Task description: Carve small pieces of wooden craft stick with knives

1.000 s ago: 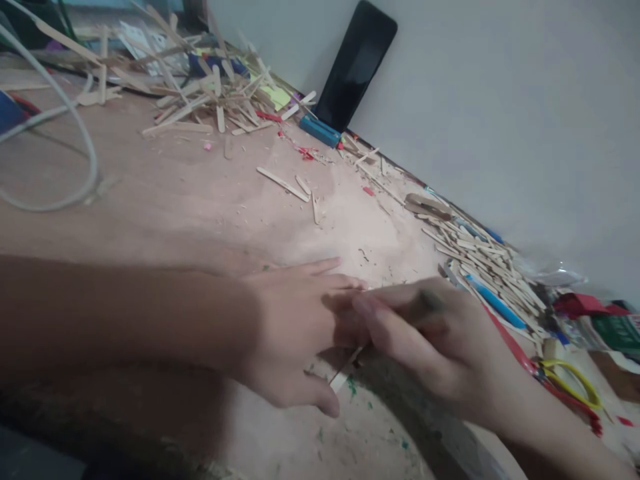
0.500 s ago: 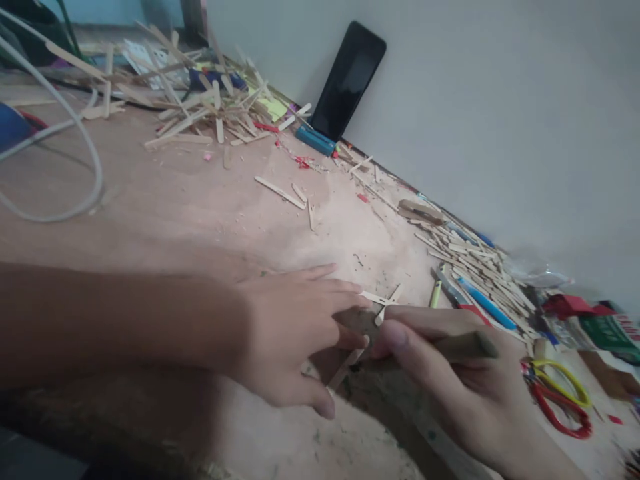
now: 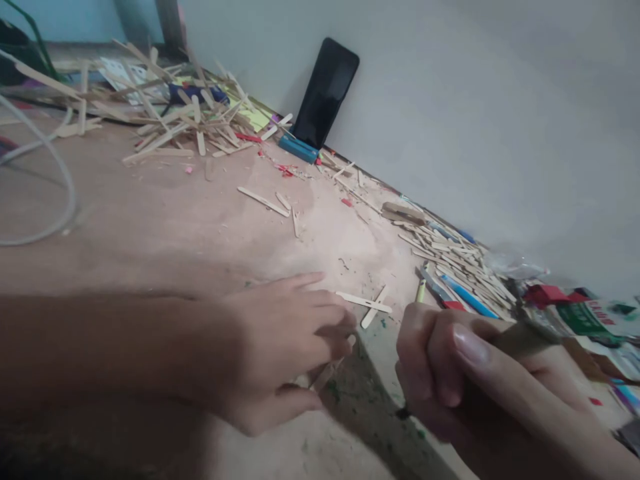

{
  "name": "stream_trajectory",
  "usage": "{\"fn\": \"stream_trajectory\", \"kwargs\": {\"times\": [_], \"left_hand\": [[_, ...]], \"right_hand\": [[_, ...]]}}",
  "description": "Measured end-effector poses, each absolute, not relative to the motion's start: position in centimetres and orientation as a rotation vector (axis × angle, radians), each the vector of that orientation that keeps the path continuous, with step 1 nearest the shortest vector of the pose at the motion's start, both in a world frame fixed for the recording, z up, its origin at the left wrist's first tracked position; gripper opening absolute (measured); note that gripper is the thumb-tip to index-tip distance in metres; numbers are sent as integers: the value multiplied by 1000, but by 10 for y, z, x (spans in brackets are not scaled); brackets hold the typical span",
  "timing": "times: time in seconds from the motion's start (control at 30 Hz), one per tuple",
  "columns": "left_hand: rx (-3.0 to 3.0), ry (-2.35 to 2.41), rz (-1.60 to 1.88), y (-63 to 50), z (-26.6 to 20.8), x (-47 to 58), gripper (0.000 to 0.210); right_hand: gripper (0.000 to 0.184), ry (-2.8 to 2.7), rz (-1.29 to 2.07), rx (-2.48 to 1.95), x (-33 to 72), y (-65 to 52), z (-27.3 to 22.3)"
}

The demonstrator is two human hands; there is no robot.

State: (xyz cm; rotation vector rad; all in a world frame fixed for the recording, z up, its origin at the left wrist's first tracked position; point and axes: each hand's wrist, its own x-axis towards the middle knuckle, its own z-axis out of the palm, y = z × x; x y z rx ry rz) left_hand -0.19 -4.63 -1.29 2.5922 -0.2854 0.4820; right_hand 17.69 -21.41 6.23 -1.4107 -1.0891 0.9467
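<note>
My left hand (image 3: 295,340) rests low over the tabletop, fingers a little bent and the thumb apart from them. Beneath its fingers lies a thin wooden stick (image 3: 327,375), partly hidden, with one end by the index fingertip. Two small craft sticks (image 3: 376,305) lie crossed just beyond the fingertips, one with a small slot in it. My right hand (image 3: 480,373) is closed around a tool with a round brownish-grey handle (image 3: 525,337). A dark tip (image 3: 403,412) shows below its fingers; the tool's kind is unclear.
A phone (image 3: 327,93) leans on the wall in a blue stand (image 3: 299,148). Piled craft sticks (image 3: 170,127) lie at the back left, more sticks (image 3: 460,257) along the wall at right. Near my right hand are a blue pen-like item (image 3: 467,295) and a cutter (image 3: 434,285). A white cable (image 3: 70,193) loops at left.
My right hand has moved right, away from the crossed sticks, still gripping the tool. My left hand's fingers have bent inward and drawn closer together. The view has shifted slightly.
</note>
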Motion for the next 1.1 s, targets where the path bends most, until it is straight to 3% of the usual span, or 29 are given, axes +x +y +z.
{"fn": "stream_trajectory", "kwargs": {"times": [0.1,0.2,0.27,0.4,0.57,0.77,0.97,1.1], "left_hand": [[2573,-349,573,-50,-6,-5,8],[2683,-340,606,-57,-2,-6,26],[2747,-377,564,-62,2,-5,25],[2835,-293,385,-64,11,-5,25],[2942,-441,370,-52,0,-5,23],[2696,-240,302,-47,-16,-5,24],[2644,-229,382,-46,-21,-2,26],[2587,-224,470,-44,-20,0,22]], "right_hand": [[59,-1077,899,-1330,183,-214,55],[79,-1040,901,-1288,189,-214,51],[86,-1014,964,-1279,191,-216,51],[74,-975,1056,-1315,190,-221,54],[51,-1091,841,-1308,184,-223,50],[52,-1041,849,-1283,183,-223,46],[51,-729,1209,-1150,189,-223,45],[53,-679,1169,-1108,186,-219,41]]}}
